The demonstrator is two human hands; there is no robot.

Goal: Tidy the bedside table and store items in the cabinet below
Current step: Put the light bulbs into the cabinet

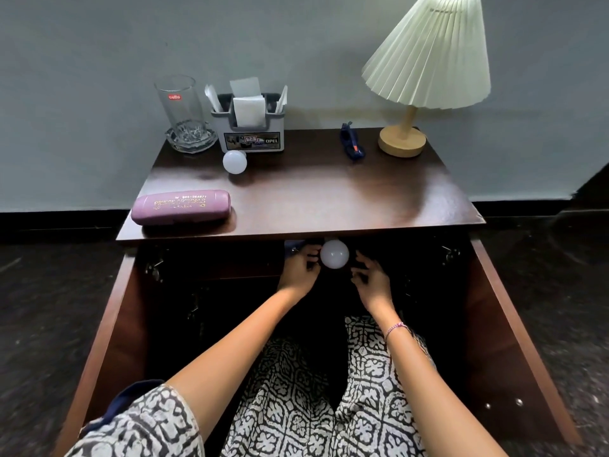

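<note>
Two white bulbs were in view. One bulb sat at the mouth of the open cabinet, just under the front edge of the worktop, between the two hands. The left hand had its fingers curled, with the fingertips against the bulb's left side; whether it was gripping the bulb I cannot tell. The right hand was curled too, just beside the bulb's right side with a thin dark gap between them, and its grasp cannot be told either. The other bulb lay on the worktop, touching the front of a grey organizer that held white tissues. Left of the organizer a clear glass stood upright in a glass ashtray. A purple spectacle case lay near the front left corner. Toward the back right stood a lamp with a pleated shade, and a small blue object lay near its wooden base. Both cabinet doors hung wide open
</note>
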